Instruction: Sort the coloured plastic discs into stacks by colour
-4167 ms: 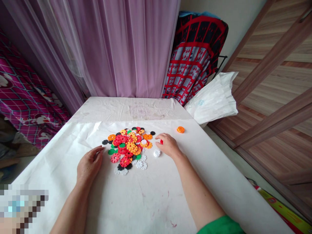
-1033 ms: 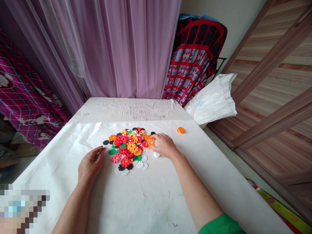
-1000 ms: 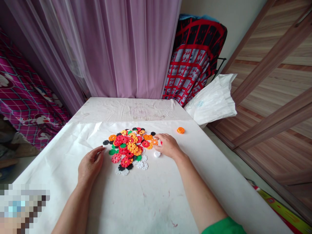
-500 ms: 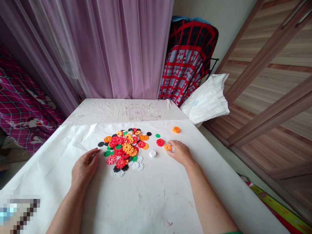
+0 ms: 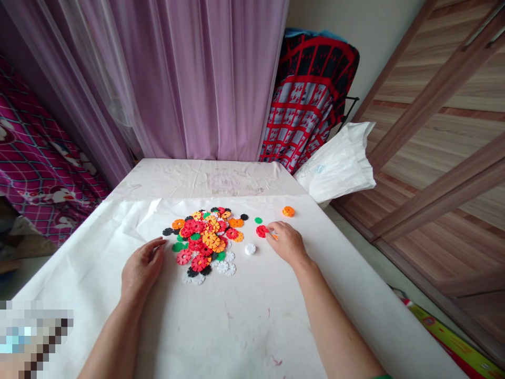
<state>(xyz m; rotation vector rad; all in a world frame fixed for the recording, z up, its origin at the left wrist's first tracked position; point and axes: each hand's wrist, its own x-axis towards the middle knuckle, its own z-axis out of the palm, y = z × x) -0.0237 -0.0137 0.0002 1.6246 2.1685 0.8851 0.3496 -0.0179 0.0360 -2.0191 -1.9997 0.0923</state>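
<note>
A mixed pile of flower-shaped plastic discs (image 5: 205, 239), red, orange, green, black and white, lies on the white-covered table (image 5: 224, 326). My left hand (image 5: 144, 266) rests just left of the pile, loosely curved with thumb and fingers apart, and holds nothing. Right of the pile, my right hand (image 5: 287, 242) has thumb and fingertips closed at the right edge of a red notched disc (image 5: 261, 231). Partly hidden under that hand is an orange disc (image 5: 275, 237). Nearby lie a white stack of discs (image 5: 250, 249), a green disc (image 5: 258, 220) and an orange stack (image 5: 288, 211).
A white bag (image 5: 339, 163) leans at the table's far right corner. Behind the table hang purple curtains (image 5: 213, 79) and a red patterned cloth (image 5: 303, 100). Wooden wardrobe doors (image 5: 437, 142) stand at the right.
My right hand has moved slightly left, from the orange disc to the red one, and now covers part of the orange. My left hand stays beside the pile. The view has shifted slightly.
</note>
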